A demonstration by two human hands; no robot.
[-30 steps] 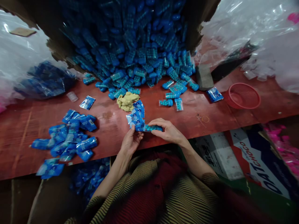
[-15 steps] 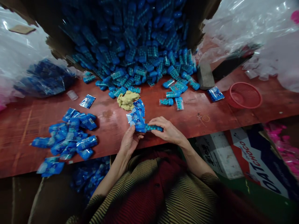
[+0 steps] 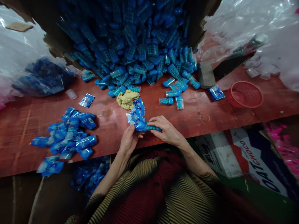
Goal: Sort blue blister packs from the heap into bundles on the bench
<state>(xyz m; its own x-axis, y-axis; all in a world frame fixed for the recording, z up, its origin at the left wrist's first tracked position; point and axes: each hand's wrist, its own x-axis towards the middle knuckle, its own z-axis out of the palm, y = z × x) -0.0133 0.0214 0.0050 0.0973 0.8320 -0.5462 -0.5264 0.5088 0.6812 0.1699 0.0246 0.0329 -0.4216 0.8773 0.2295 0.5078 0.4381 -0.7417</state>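
My left hand [image 3: 129, 139] pinches a blue printed wrapper sleeve [image 3: 140, 126] near the table's front edge. From the right, my right hand [image 3: 170, 132] grips a clear tube of blue beads [image 3: 153, 127]; its left end is at the sleeve's mouth and seems partly inside. Just beyond my hands lie flat blue sleeves [image 3: 138, 109], overlapping in a row. A crumpled yellow-green lump [image 3: 127, 99], cloth or putty, rests against their far end. To my left is a pile of wrapped blue tubes [image 3: 70, 135].
A torn carton [image 3: 52, 46] at the back spills many blue-capped tubes [image 3: 140, 70] onto the red table [image 3: 112, 140]. Right of them are a grey block [image 3: 206, 75], a blue packet [image 3: 216, 93] and a red plastic basket [image 3: 244, 94]. Clear plastic bags [image 3: 233, 18] flank the carton.
The tube and my right hand have shifted slightly left, toward the sleeve. The sleeve now looks rounder and lies lower over the flat ones.
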